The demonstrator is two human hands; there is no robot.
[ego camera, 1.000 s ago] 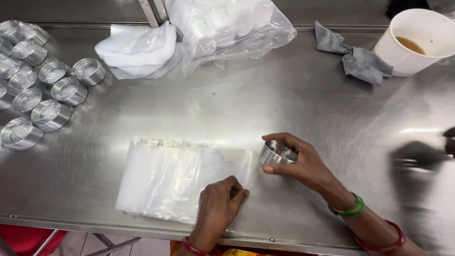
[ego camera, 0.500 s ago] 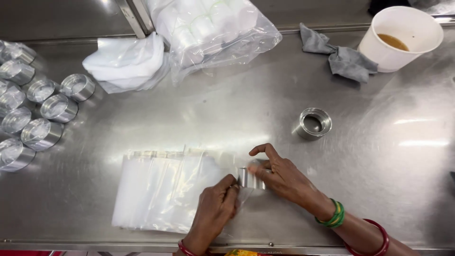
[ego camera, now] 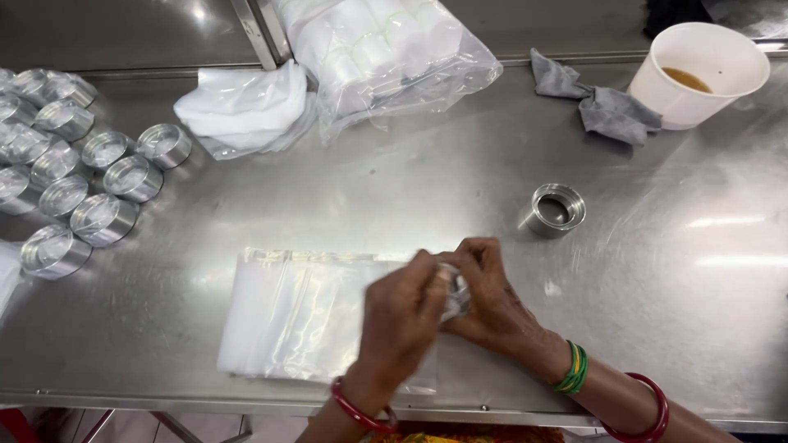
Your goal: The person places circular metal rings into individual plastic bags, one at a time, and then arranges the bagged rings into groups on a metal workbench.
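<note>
Your left hand (ego camera: 402, 316) and right hand (ego camera: 488, 299) meet over the near edge of the steel surface (ego camera: 394, 205), both grips closed on one small metal tin (ego camera: 454, 295), held just above the stack of clear plastic pouches (ego camera: 295, 316). An open tin (ego camera: 555, 210) stands apart to the right.

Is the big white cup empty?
No, the big white cup at the far right of the steel table has brown liquid in its bottom.
</note>
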